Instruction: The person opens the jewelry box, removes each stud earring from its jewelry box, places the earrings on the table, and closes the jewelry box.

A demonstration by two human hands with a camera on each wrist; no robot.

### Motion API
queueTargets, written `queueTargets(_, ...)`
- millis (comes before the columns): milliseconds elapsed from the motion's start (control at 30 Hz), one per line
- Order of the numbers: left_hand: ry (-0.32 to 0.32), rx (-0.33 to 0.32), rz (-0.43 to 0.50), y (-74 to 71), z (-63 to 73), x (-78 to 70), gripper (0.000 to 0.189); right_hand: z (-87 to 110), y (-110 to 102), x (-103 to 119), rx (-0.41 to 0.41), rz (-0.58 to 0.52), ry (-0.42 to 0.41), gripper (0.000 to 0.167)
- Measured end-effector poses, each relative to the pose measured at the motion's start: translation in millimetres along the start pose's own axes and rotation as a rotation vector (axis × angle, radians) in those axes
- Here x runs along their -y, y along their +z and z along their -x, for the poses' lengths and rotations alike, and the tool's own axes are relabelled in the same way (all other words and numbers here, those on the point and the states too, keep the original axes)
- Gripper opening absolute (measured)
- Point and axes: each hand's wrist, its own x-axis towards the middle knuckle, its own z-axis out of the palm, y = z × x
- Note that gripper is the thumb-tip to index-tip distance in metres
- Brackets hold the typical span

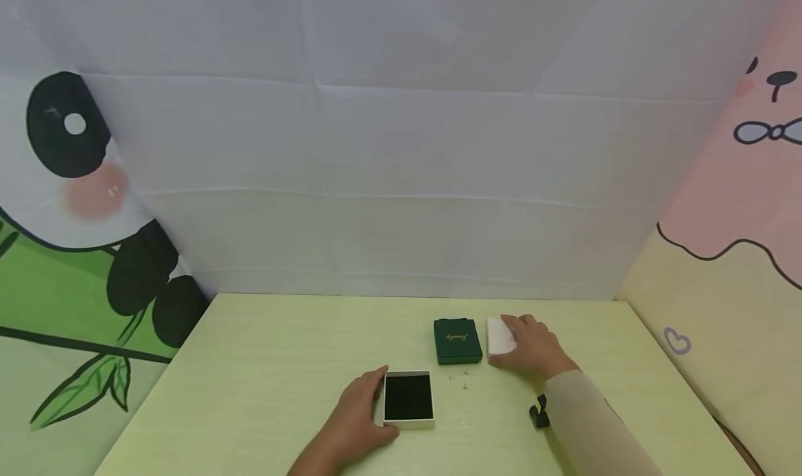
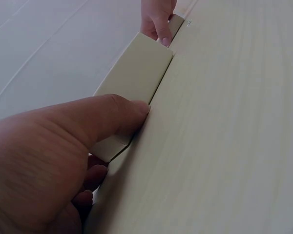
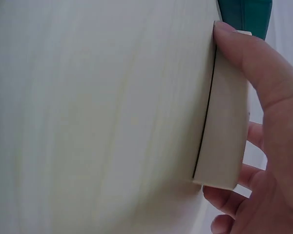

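A small white box point(image 1: 416, 424) with a black inside stands open side up near the table's front. My left hand point(image 1: 357, 420) grips it from the left, the thumb at its near corner and the fingers along its far left side. In the left wrist view the thumb presses on the pale box wall point(image 2: 136, 63). Farther back, my right hand point(image 1: 532, 351) holds a flat white box lid point(image 1: 498, 338) between thumb and fingers, low at the table. The lid's pale side point(image 3: 224, 117) shows in the right wrist view.
Left of the lid lies a dark green square case point(image 1: 458, 351) with gold lettering. Several tiny pieces point(image 1: 465, 385), too small to make out, lie in front of it. A small black object point(image 1: 539, 413) sits beside the right sleeve point(image 1: 589, 420). Printed cloths enclose the pale table point(image 1: 263, 365).
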Motion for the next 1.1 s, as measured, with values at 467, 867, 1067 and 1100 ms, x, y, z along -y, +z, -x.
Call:
queueTargets(467, -0.004, 0.005, 0.012, -0.6, 0.9, -4.4, 0.098, -1.5, 0, -7, -0.028, -0.024, -0.028, 0.103)
queueTargets(867, 0.007, 0.003, 0.009, 1.6, -0.6, -4.5, 0.098, 6.5, -13, -7, -0.069, -0.080, 0.012, 0.103)
queueTargets(1067, 0.005, 0.010, 0.013, 1.1, -1.1, -4.5, 0.099, 11.0, -12, -3, -0.100, -0.130, 0.009, 0.103)
queueTargets(1100, 0.001, 0.011, 0.014, 0.9, -1.0, -4.5, 0.099, 12.6, -12, -2, -0.106, -0.142, 0.010, 0.103)
